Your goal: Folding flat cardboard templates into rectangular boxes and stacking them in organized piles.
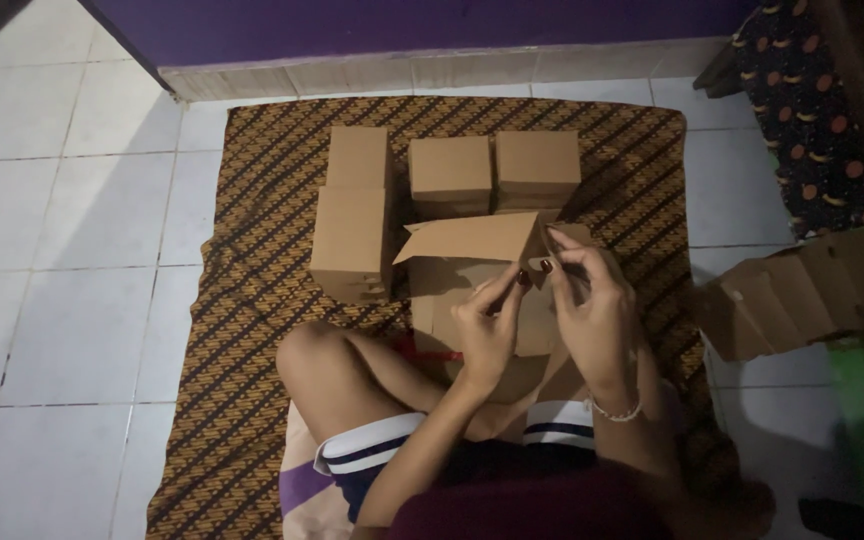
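Note:
I sit cross-legged on a brown patterned cloth [252, 330]. Both hands hold a half-folded brown cardboard box [467, 245] in front of me. My left hand [487, 325] pinches a flap near the box's middle. My right hand [592, 305] grips the right-hand flap, its thumb and fingers closed on the edge. The box's top flap stands open toward the far side.
Finished brown boxes stand on the cloth beyond: a tall stack [354, 215] at left and two square stacks [449, 170] [537, 165] behind. A fanned pile of flat cardboard blanks [802, 295] lies at right. White floor tiles surround the cloth; a purple wall runs along the back.

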